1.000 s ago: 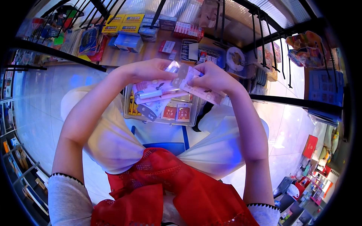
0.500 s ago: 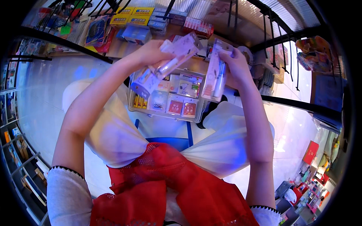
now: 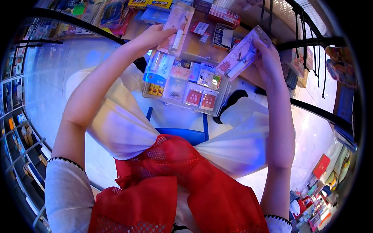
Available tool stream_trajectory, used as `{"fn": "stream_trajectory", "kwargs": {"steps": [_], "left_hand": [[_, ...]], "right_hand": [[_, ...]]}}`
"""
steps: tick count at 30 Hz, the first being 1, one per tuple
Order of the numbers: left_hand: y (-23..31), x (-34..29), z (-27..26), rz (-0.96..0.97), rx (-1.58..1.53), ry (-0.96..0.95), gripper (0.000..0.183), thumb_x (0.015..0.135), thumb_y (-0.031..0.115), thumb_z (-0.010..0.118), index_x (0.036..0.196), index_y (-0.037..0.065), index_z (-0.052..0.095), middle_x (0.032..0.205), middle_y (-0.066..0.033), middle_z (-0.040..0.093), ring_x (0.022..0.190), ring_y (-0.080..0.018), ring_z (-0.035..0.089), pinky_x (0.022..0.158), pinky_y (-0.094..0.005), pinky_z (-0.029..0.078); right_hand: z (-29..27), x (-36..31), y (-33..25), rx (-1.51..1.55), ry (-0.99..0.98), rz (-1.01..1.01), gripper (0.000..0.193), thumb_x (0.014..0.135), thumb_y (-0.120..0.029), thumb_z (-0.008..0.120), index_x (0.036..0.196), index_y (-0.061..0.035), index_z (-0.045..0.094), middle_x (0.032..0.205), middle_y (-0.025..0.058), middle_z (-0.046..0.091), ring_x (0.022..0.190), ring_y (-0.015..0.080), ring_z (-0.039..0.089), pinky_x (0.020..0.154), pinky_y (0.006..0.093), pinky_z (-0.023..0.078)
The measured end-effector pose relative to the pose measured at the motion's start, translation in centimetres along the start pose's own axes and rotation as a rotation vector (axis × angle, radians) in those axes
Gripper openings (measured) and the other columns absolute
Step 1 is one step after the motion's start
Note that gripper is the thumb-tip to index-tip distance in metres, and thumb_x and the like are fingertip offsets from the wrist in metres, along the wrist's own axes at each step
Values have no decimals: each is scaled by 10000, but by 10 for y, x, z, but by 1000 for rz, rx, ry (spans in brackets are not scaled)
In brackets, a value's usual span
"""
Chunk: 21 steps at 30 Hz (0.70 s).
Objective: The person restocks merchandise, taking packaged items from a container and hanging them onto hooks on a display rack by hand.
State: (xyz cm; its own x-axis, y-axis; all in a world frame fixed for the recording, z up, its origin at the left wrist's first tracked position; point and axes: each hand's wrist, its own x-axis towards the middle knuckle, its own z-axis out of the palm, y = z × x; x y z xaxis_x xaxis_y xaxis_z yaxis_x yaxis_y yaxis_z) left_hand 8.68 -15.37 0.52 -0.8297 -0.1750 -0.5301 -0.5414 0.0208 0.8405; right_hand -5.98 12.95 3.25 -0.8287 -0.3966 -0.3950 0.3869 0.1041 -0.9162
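Note:
My left hand (image 3: 157,35) is closed on a clear-fronted pink package (image 3: 182,21) with a white pen-like stick inside, held over the far left of a clear plastic basket (image 3: 190,109). At the basket's far right, my right hand (image 3: 268,58) grips a similar pink package (image 3: 241,54), tilted, with a dark bird-like print. A blue-and-white package (image 3: 160,70) lies at the basket's left side. Also in it are two small red-fronted packs (image 3: 193,96), a pack with a cartoon dog (image 3: 209,79) and small yellow boxes (image 3: 155,89).
Behind the basket runs a wooden shelf (image 3: 200,48) with an open box of small packs (image 3: 223,37) and a red-and-white box (image 3: 224,16). Black display hooks (image 3: 311,54) jut out at the right. A blue stool (image 3: 182,136) stands between my knees.
Both hands have moved apart with their packages, the left one up and the right one rightward. The blue-and-white package below my left hand now lies flatter, over the basket. The view has shifted slightly.

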Motion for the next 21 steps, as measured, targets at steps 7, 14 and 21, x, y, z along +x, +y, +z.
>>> {"fn": "stream_trajectory", "kwargs": {"steps": [7,14,21], "left_hand": [[-11,-14,-13,-69,-64,-61,351,918,263,455,1194,46,443,1007,-33,588,892,-98,580,779,-269,475],[-14,-16,-9,78,-35,-29,436,862,88,536,1257,53,355,1100,-47,535,982,-116,534,810,-282,453],[-10,-22,-4,131,14,-256,450,746,-5,585,1171,32,444,1028,-56,586,930,-116,553,812,-277,439]], "right_hand": [[24,0,4,116,-6,-1,167,829,-70,545,988,-17,537,818,42,600,716,123,577,665,256,462],[18,16,24,-136,-34,-3,198,807,-42,529,1002,-8,532,855,63,591,751,135,573,661,237,455],[37,1,24,-243,-23,-143,201,804,-75,566,989,-5,533,782,37,584,646,89,528,568,215,406]]}}
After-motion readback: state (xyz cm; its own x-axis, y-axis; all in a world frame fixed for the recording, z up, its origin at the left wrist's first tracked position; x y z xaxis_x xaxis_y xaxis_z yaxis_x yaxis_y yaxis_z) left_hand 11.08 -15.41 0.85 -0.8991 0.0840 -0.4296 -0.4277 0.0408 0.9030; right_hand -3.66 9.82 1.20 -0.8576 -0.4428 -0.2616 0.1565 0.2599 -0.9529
